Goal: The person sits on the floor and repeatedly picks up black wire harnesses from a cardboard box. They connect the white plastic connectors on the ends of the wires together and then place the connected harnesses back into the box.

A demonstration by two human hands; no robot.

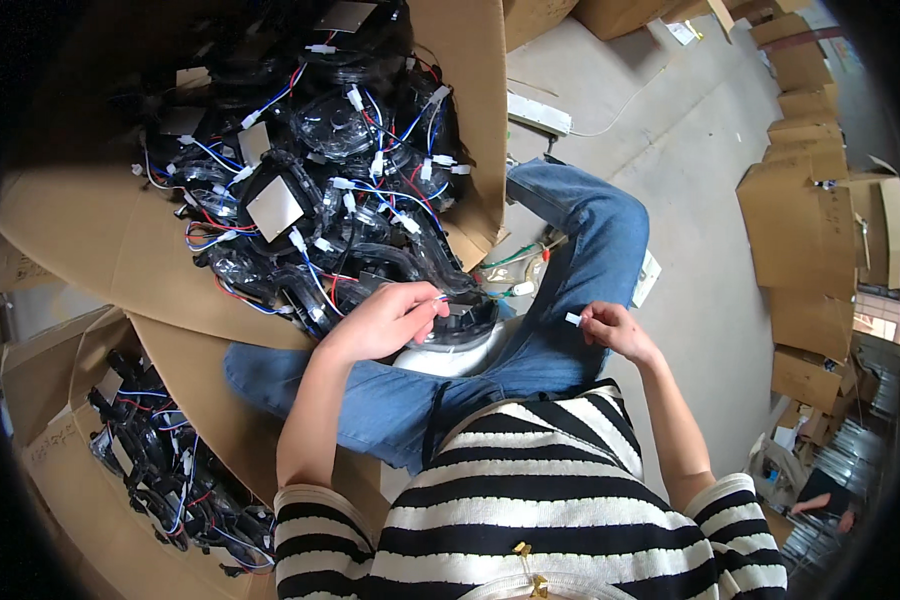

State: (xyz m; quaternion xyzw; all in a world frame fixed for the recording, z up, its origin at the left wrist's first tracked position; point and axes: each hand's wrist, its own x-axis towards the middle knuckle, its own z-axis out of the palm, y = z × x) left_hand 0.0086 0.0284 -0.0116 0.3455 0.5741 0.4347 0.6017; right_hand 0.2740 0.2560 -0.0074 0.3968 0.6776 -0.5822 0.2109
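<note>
Black plastic part (465, 318) rests on the person's lap just beyond a white rounded piece (450, 357), and the left hand (385, 320) covers much of it, so its shape is hard to make out. That hand's thumb and forefinger pinch a thin wire end. To the right, the right hand (615, 328) pinches a small white connector (573, 319) between its fingertips, other fingers curled. Far left, a big cardboard box (475, 110) holds a tangle of similar black parts with red, blue and white wires; another box (70, 450) at near left is partly cut off.
</note>
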